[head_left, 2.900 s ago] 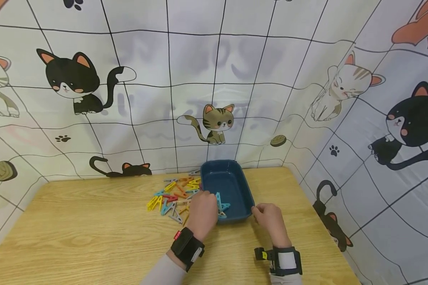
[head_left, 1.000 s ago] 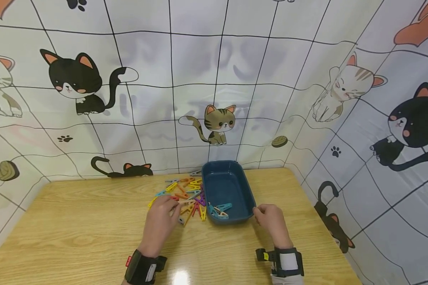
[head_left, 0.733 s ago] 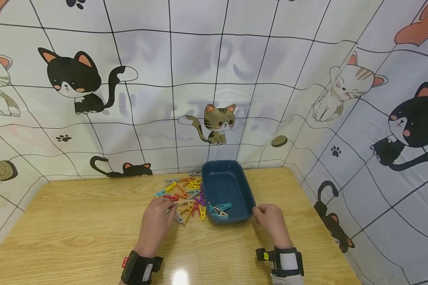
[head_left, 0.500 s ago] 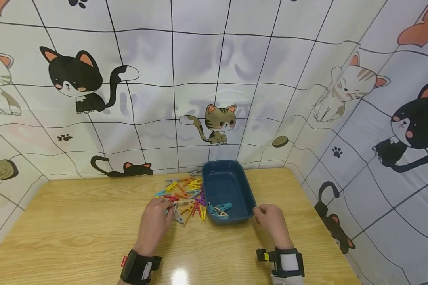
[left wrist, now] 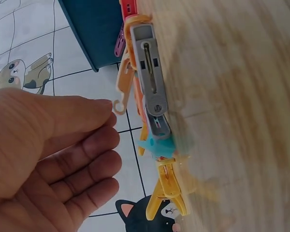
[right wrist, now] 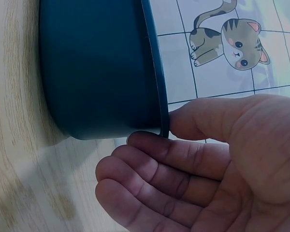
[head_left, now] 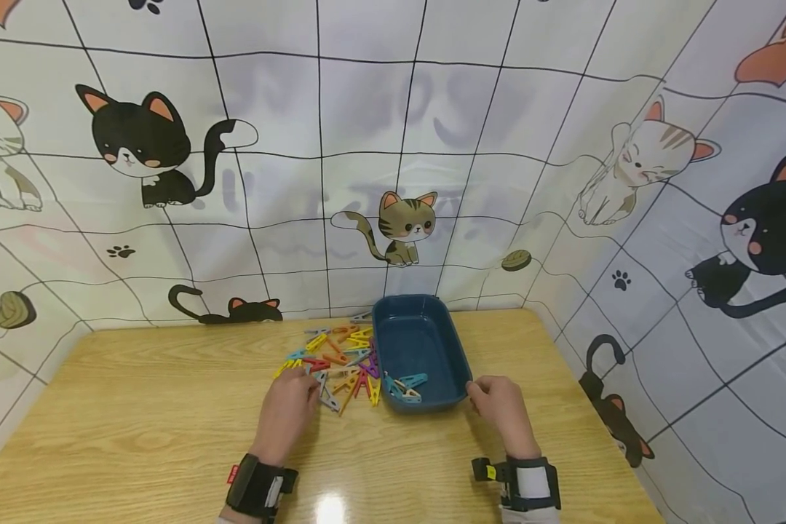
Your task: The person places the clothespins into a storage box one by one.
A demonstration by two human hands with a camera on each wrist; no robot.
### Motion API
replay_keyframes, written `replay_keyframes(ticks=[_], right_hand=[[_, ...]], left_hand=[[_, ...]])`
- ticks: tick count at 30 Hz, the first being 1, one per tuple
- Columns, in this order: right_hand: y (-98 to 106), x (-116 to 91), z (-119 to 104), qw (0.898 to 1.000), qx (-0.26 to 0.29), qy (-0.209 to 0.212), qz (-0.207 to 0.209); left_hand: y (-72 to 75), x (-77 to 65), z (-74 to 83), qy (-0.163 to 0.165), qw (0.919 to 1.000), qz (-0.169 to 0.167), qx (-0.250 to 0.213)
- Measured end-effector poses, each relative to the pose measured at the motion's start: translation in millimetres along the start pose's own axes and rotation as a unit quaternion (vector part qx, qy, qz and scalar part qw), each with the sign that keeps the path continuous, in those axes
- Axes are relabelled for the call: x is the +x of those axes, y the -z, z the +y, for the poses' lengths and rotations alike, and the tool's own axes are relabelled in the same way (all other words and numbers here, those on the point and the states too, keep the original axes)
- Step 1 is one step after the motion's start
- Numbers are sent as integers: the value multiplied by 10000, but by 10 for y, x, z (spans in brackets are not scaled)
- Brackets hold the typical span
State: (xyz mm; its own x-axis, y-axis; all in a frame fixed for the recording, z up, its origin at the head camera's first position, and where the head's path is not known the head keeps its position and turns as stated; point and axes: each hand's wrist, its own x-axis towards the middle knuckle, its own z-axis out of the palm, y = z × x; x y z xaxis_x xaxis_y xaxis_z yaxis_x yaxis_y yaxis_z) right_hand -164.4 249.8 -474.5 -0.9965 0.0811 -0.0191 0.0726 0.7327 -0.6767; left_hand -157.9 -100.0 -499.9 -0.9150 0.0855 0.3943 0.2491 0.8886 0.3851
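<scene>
My left hand (head_left: 290,407) is at the near left edge of a pile of plastic clothespins (head_left: 336,358). In the left wrist view, its thumb and loosely bent fingers hold nothing. A peach clothespin (left wrist: 124,83) shows just past the thumb tip, with a grey clothespin (left wrist: 151,72), a light blue one (left wrist: 157,145) and a yellow one (left wrist: 168,181) beside it. My right hand (head_left: 501,407) pinches the rim of a dark blue basin (right wrist: 101,72) at its near right corner, thumb outside. Several teal clothespins (head_left: 414,380) lie in the basin's near left corner.
The wooden table (head_left: 170,407) ends against a wall covering (head_left: 268,182) with cat drawings at the back and right. More clothespins in orange, red and purple (head_left: 369,367) lie against the basin's left side.
The left hand has gone from the basin's near left corner to the left side of the pile, shifting slightly there. A teal clothespin standing up earlier now lies lower in the basin. The right hand stays put.
</scene>
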Motion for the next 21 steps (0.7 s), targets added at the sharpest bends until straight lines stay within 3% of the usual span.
replay_keyframes(ticks=[7, 21], right_hand=[[-4, -1, -2, 10000, -19, -13, 13], [-1, -10, 0, 9999, -40, 104, 37]], left_hand=[[-25, 2, -21, 63, 9993, -343, 156], [-55, -51, -58, -139, 9993, -267, 202]])
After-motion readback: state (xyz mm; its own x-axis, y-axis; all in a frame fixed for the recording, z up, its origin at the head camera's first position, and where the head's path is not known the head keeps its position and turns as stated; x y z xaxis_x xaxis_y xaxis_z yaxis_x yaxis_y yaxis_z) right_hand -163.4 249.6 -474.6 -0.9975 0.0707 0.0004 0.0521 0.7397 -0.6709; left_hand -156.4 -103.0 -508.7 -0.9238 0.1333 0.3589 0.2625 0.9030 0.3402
